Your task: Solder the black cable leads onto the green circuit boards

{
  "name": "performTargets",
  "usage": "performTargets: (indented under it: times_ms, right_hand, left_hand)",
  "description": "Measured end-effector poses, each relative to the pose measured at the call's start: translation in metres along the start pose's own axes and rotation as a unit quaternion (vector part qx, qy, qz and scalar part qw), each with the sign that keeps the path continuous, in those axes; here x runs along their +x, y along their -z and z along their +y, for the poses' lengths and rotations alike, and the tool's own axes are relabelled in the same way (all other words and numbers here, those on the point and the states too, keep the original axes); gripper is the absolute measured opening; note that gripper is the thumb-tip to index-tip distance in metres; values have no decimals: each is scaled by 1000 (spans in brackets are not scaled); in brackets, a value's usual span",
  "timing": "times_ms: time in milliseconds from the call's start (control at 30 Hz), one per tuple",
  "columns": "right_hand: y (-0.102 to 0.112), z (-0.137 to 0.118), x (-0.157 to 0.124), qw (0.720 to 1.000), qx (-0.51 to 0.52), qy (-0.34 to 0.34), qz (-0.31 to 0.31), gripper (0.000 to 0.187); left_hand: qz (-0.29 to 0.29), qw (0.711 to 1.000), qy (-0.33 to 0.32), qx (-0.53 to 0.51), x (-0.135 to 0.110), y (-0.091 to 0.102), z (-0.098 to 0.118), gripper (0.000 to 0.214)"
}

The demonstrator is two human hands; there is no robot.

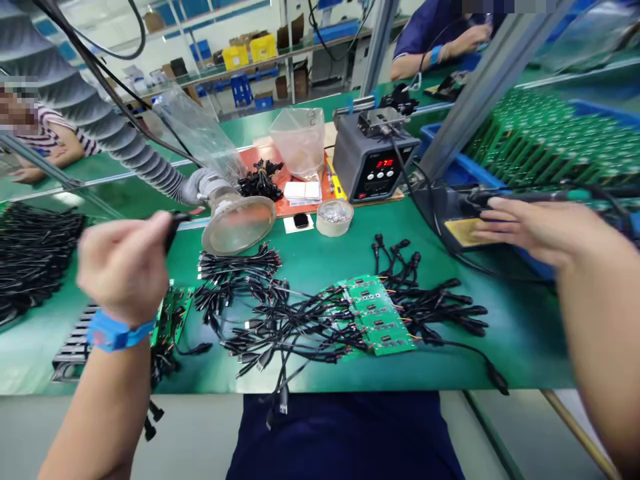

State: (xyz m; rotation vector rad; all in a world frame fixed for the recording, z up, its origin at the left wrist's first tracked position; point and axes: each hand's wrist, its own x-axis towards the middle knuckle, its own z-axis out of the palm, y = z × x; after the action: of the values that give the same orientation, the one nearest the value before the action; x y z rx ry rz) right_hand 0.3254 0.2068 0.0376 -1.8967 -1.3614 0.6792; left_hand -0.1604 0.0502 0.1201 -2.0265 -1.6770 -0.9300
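My left hand (124, 263) is raised over the left of the bench, blurred, its fingers closed round a black cable (173, 230) with a reddish end sticking out. Over at the right, my right hand (540, 227) has its fingers stretched out beside the soldering iron (535, 196), which lies in its stand above a yellow sponge (465, 231). Whether the fingers touch the iron is unclear. Between my hands lie green circuit boards (380, 317) in a panel, a heap of black USB cables (285, 320) and black connector leads (445, 310).
A soldering station (375, 160) showing red digits stands at the back, near a round tub (335, 219). A fume extractor hood (239, 223) hangs at left centre. A black slotted rack (75, 347) sits front left. A blue bin (463, 167) holds many boards. Two co-workers sit beyond.
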Motion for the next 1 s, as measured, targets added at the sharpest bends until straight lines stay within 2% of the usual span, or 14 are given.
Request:
performTargets:
  times_ms: [67, 100, 167, 200, 233, 300, 367, 433, 500, 567, 767, 900, 1000]
  right_hand:
    - [0, -4, -24, 999, 8, 19, -41, 54]
    - [-2, -4, -40, 998, 0, 44, -55, 69]
    - [-8, -3, -73, 982, -33, 131, -132, 90]
    - [-13, -1, -88, 940, -107, 244, -216, 98]
    - [-19, 1, -101, 895, -162, 320, -266, 106]
    - [-30, 4, -117, 815, -255, 406, -327, 120]
    - [-37, 6, -122, 775, -303, 436, -341, 126]
    - [-39, 5, -120, 758, -320, 459, -335, 126]
    - [-37, 2, -117, 751, -319, 480, -322, 122]
    - [-32, 1, -117, 752, -309, 493, -311, 117]
    - [-16, 9, -125, 785, -282, 467, -293, 97]
    - [-9, 10, -129, 803, -243, 453, -302, 82]
    - [-5, 10, -130, 810, -226, 439, -316, 80]
  left_hand:
    - [8, 990, -105, 92, -4, -13, 0, 21]
    - [-7, 983, -144, 115, -7, -21, 2, 20]
    - [-63, 979, -170, 94, -12, -35, 11, 20]
    - [-76, 981, -167, 67, -15, -42, 19, 20]
    - [-83, 983, -163, 31, -19, -48, 29, 21]
    - [-118, 978, -157, -63, -26, -61, 54, 26]
    - [-199, 955, -161, -149, -35, -74, 84, 40]
    - [-283, 926, -163, -186, -43, -89, 109, 66]
    - [-345, 905, -162, -188, -50, -103, 127, 87]
    - [-366, 900, -154, -177, -56, -113, 136, 94]
    - [-333, 912, -125, -207, -65, -118, 140, 94]
    - [-348, 911, -100, -195, -65, -116, 144, 107]
    - [-373, 902, -81, -202, -65, -117, 149, 114]
